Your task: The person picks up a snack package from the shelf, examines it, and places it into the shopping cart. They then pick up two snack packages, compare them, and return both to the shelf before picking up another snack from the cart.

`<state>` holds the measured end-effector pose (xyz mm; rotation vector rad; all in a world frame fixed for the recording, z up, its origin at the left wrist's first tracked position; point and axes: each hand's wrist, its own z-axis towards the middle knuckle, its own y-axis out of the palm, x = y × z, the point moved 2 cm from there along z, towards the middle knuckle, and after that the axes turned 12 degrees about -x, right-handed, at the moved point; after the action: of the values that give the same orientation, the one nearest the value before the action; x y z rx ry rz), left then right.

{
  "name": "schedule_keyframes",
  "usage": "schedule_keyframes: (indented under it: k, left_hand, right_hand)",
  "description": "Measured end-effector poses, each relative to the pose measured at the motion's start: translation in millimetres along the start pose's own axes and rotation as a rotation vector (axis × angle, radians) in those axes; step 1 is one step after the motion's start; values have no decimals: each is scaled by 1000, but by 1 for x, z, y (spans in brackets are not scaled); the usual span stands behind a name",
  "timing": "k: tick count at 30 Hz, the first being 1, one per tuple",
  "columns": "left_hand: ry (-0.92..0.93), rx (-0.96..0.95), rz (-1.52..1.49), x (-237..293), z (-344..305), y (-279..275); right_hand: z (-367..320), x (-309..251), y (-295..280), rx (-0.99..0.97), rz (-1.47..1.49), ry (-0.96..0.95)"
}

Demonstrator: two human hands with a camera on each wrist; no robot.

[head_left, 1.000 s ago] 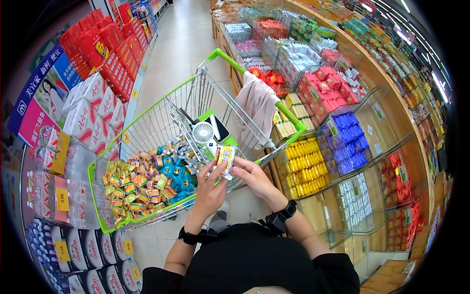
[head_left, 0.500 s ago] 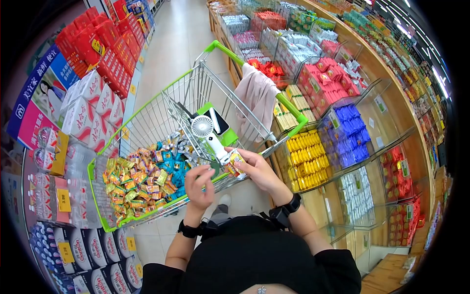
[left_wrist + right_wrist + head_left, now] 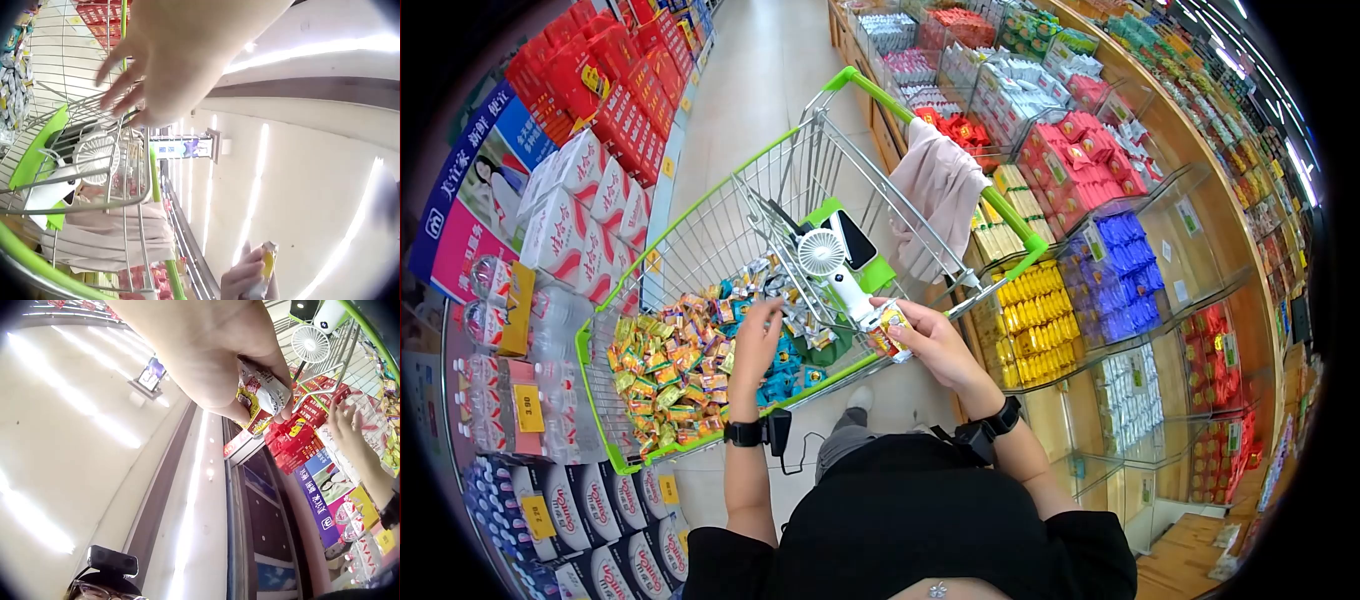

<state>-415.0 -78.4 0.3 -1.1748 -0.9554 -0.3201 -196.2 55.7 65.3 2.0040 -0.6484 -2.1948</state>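
While the right hand [image 3: 936, 347] pinches the packet [image 3: 893, 330] between thumb and fingers, the left hand [image 3: 753, 345] hangs loose and empty, sweets [image 3: 668, 362] below its fingertips. From where I stand, a light, steady pinch should avoid crushing the packet.
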Motion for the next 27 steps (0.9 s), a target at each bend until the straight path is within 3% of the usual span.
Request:
schedule_keyframes:
  k: [1, 3, 8, 13, 15, 17, 19, 21, 22, 23, 26, 27]
  left_hand:
    - [-5, -1, -2, -12, 3, 0]
    - [-97, -260, -21, -44, 13, 10]
    - [-69, -330, -134, -98, 41, 33]
    - [-270, -510, -160, -152, 78, 60]
    - [-251, -489, -217, -172, 86, 77]
    - [-328, -612, -146, -187, 91, 90]
    - [-264, -641, -181, -224, 95, 113]
    - [-278, -746, 92, -274, 99, 142]
    - [-335, -710, 55, -285, 98, 151]
    - [-390, -675, 83, -289, 98, 154]
    - [-253, -810, 228, -294, 95, 166]
    - [-450, -858, 118, -274, 95, 158]
  right_hand:
    - [2, 0, 0, 2, 4, 8]
    - [6, 1, 1, 3, 8, 20]
    - [15, 3, 0, -12, 1, 42]
    - [24, 5, -1, 22, -43, 73]
    - [27, 7, -1, 26, -44, 88]
    - [31, 11, -2, 36, -98, 101]
    - [32, 6, -1, 40, -114, 122]
    - [33, 4, -2, 36, -57, 145]
    - [34, 5, -3, 58, -49, 169]
    - [34, 5, -4, 68, -51, 174]
    - [37, 7, -5, 112, -29, 200]
    - [37, 7, -5, 120, -31, 206]
